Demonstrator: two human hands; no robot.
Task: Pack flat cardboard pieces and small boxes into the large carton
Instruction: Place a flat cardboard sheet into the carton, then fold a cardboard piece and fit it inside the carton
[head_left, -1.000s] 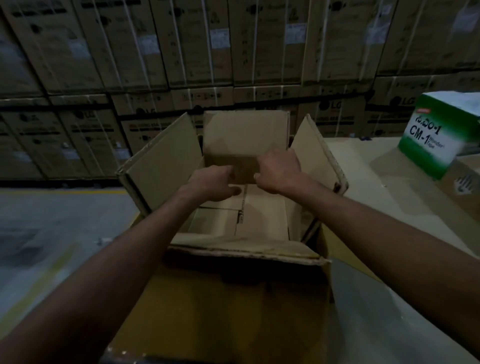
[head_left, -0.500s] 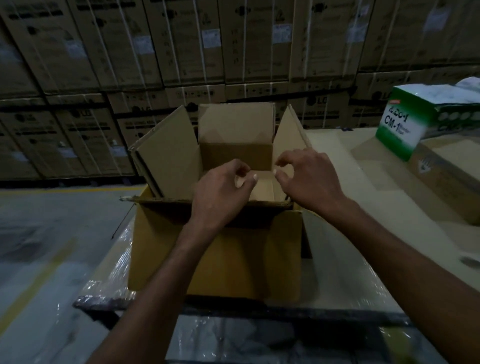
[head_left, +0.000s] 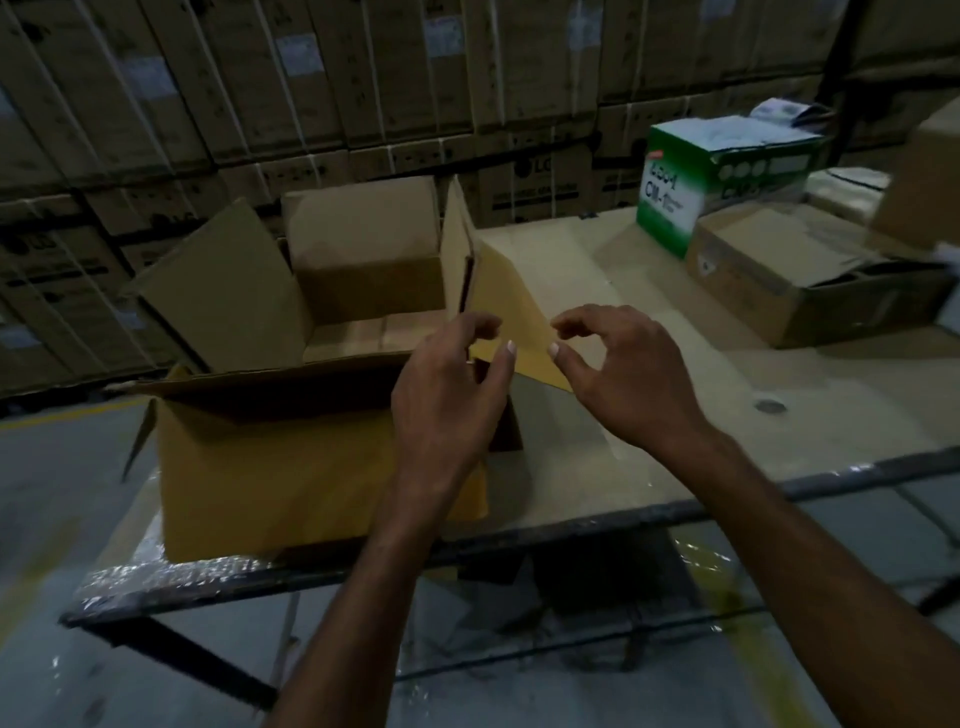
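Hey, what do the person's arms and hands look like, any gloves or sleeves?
The left forearm and right forearm are bare to the frame's edge, no sleeves in view. The left hand and right hand wear no gloves; no watch, band or ring shows. Fingernails are short.

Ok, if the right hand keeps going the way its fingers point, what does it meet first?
Probably the carton's right flap: the fingers of the right hand point left at its slanting edge, close by. The left hand lies just beyond. Depth is unclear.
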